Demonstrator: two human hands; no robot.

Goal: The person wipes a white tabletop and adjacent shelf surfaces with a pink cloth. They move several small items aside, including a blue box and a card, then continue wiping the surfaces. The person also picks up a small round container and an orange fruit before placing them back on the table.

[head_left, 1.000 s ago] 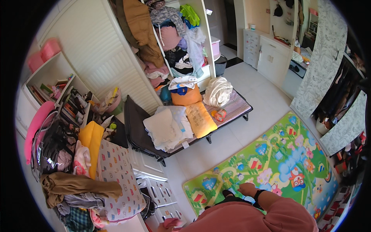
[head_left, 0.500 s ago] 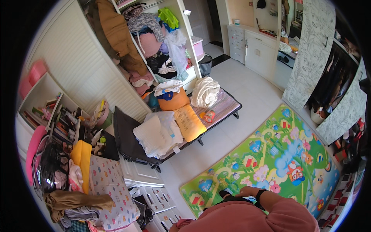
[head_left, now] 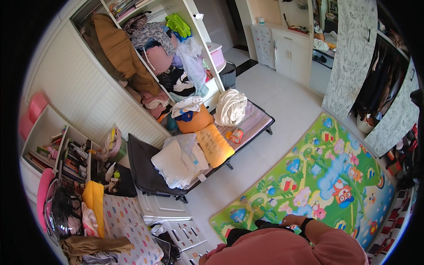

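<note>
My right hand (head_left: 293, 220) hangs in front of my pink top (head_left: 269, 247), above the edge of a play mat (head_left: 282, 207). Its wrist wears a black band, and its loosely bent fingers hold nothing that I can see. Only a sliver of my left hand (head_left: 204, 259) shows at the lower edge, beside white drawers (head_left: 183, 234); its fingers are hidden. Ahead stands a folding bed (head_left: 148, 165). On it lie a white quilted cloth (head_left: 170, 163), a yellow cushion (head_left: 215, 145), an orange cushion (head_left: 196, 120), a bundled cream blanket (head_left: 231, 107) and a small orange packet (head_left: 236, 135).
An open wardrobe (head_left: 211, 90) stuffed with clothes stands behind the bed. To the left are a bookshelf (head_left: 46, 128) and a patterned cover (head_left: 128, 225) with clothes beside it. White cabinets (head_left: 291, 55) and a patterned closet door (head_left: 351, 57) line the far right.
My view has shifted a little, so the room sits slightly differently in the picture. My right hand shows a bit farther right. Nothing on the bed has visibly moved.
</note>
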